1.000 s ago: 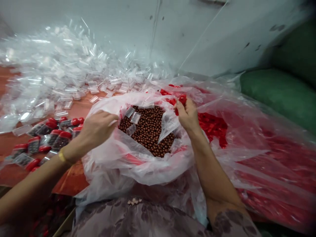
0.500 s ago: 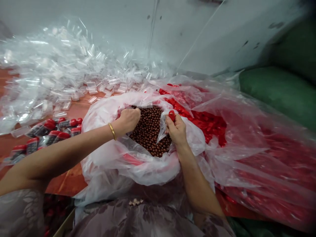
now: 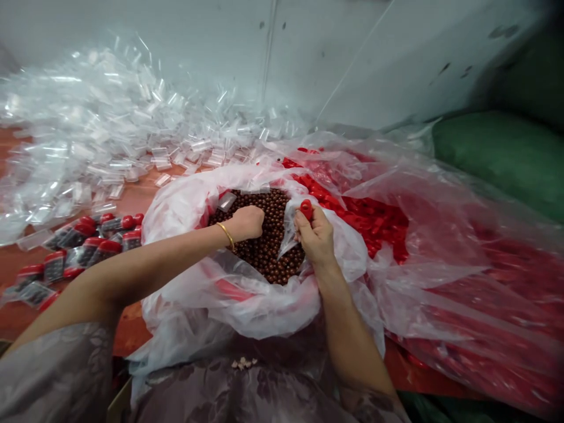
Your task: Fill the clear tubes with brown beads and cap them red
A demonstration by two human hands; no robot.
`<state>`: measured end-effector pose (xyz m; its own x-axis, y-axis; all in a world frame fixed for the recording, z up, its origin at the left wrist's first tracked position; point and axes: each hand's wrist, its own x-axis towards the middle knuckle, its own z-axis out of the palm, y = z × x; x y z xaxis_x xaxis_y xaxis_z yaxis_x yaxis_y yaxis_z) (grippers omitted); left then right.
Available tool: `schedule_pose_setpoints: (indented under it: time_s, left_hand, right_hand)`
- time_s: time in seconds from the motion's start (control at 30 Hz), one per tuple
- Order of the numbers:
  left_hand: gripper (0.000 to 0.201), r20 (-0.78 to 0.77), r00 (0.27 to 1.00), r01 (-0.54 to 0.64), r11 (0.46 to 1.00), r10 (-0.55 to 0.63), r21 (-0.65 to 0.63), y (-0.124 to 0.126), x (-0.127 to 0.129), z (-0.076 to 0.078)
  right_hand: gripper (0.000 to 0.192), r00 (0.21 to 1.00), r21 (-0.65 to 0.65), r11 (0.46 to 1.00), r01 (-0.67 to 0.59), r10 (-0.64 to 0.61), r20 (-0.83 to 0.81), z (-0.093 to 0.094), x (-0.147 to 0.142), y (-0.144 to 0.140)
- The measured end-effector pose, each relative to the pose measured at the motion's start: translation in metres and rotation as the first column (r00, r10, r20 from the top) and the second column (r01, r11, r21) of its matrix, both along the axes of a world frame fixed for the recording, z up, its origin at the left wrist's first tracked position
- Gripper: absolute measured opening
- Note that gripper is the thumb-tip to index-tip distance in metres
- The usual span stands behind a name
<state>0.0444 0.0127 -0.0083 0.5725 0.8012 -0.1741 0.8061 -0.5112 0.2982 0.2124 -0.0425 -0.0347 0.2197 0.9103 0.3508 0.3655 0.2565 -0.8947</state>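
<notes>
Brown round beads (image 3: 282, 258) fill a basin lined with a white translucent plastic bag (image 3: 264, 314). Above the beads is my left hand (image 3: 247, 223), its fingers curled closed; whatever they hold is hidden. At the basin's right side my right hand (image 3: 318, 235) pinches a red plastic cap (image 3: 305, 208) between thumb and fingers. A pointed flap of clear plastic (image 3: 288, 226) hangs beside that hand. One small clear container (image 3: 227, 201) rests on the beads at the left, and another clear piece (image 3: 255, 189) lies near the back rim.
A large heap of clear plastic containers (image 3: 110, 117) spreads across the back left of the orange-red table (image 3: 132, 202). Filled containers with red caps (image 3: 106, 249) lie at the left. A big clear bag of red caps (image 3: 379, 220) covers the right side, with a green sack (image 3: 497, 155) behind.
My left hand has moved right and slightly down over the beads, uncovering the small clear container at the left. My right hand has stayed nearly still with the red cap.
</notes>
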Motion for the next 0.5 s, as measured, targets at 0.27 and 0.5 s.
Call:
schedule_pose_setpoints:
  time_s: [0.27,0.5]
  left_hand:
    - [0.024,0.572,0.787,-0.118,0.967,0.229,-0.225,0.009,-0.007,-0.02]
    - [0.023,0.809,0.45,0.249,0.817,0.378,-0.52,-0.022,-0.022,0.001]
  right_hand:
    - [0.028,1.0,0.001,1.0,-0.006,0.006,0.013,0.005,-0.002,-0.001]
    - [0.036,0.978,-0.122,0.985,-0.12,0.096,-0.184,0.013,-0.007,-0.005]
